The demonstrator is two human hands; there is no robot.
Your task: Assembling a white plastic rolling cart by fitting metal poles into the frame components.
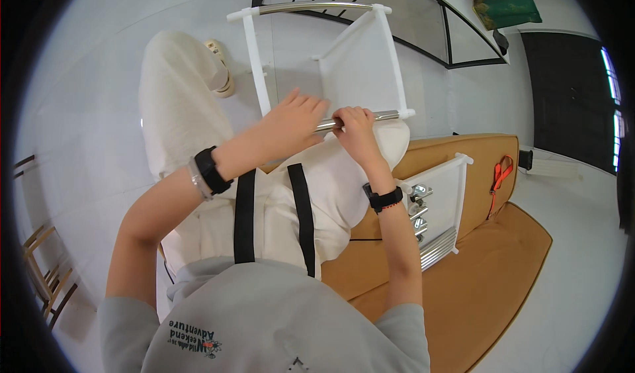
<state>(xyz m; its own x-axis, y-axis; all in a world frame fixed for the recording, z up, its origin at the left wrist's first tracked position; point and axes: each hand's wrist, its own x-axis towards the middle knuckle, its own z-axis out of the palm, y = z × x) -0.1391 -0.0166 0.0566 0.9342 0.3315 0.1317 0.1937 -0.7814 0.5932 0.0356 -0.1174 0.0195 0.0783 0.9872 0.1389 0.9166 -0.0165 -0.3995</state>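
Note:
A white rack frame [392, 62] with a flat white side panel stands tilted in front of my knees. Along its near side runs a shiny metal tube [386, 115], its right end set in a white corner fitting. My right hand [356, 129] is closed around this tube, close to the right end. Just left of it, my left hand [295, 123] is slightly blurred, its fingers stretched out over the tube's left part; whether it touches the tube I cannot tell. A second metal tube [314, 6] joins the frame's far corners.
On the tan sofa [509, 267] to my right lies a white panel [453, 181] holding chrome fittings [419, 207] and several metal tubes [438, 248]. An orange strap [502, 173] rests beyond it. A black-framed stand [430, 29] is behind the rack. Small wooden chairs [49, 274] stand far left.

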